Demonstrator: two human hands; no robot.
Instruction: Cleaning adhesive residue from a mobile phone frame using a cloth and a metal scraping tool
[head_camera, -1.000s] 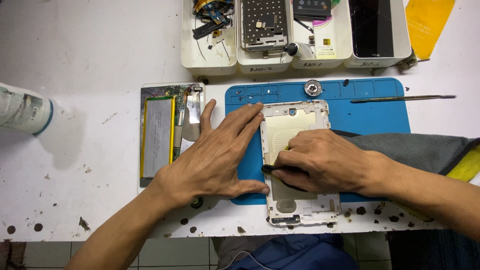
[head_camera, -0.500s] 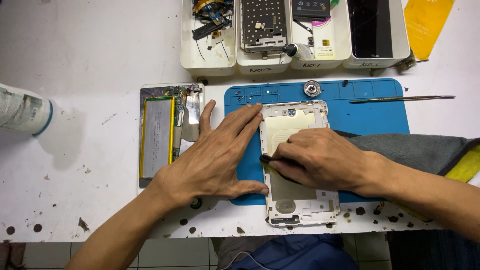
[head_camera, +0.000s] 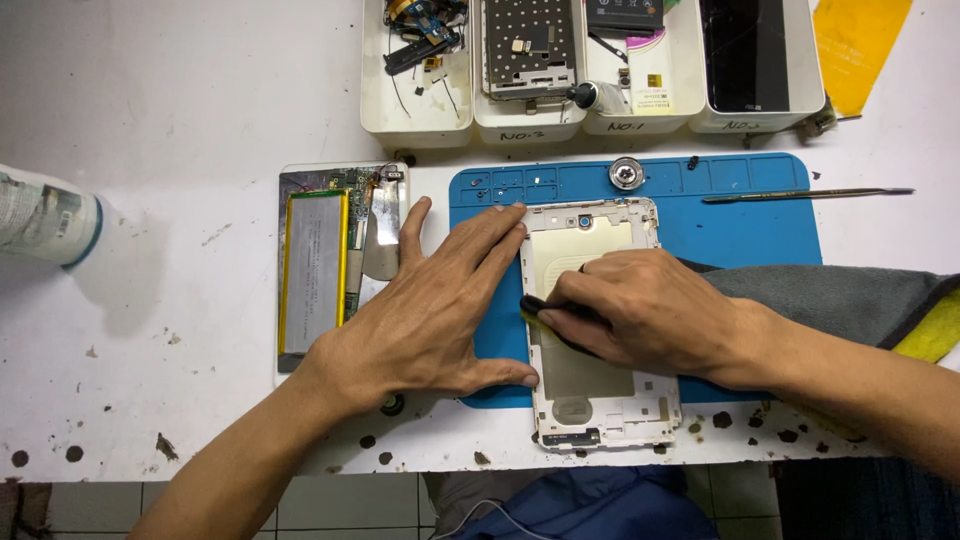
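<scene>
A white tablet back cover (head_camera: 600, 400) lies inside-up on a blue work mat (head_camera: 750, 230). My left hand (head_camera: 430, 310) lies flat on the mat with spread fingers, its fingertips against the cover's left edge. My right hand (head_camera: 640, 310) rests over the middle of the cover and pinches a small black tool (head_camera: 533, 308), whose tip sits at the cover's left side. To the left lies the opened tablet body (head_camera: 330, 260) with its silver battery and circuit board showing.
Several white trays (head_camera: 590, 125) with phone parts stand along the back. A thin metal pry tool (head_camera: 800, 195) and a round metal piece (head_camera: 626, 173) lie on the mat. A grey-yellow cloth (head_camera: 860, 300) is at right, a white bottle (head_camera: 45, 218) at far left.
My right hand has slid the black tool a little up and left along the cover's left side. The left hand has stayed put.
</scene>
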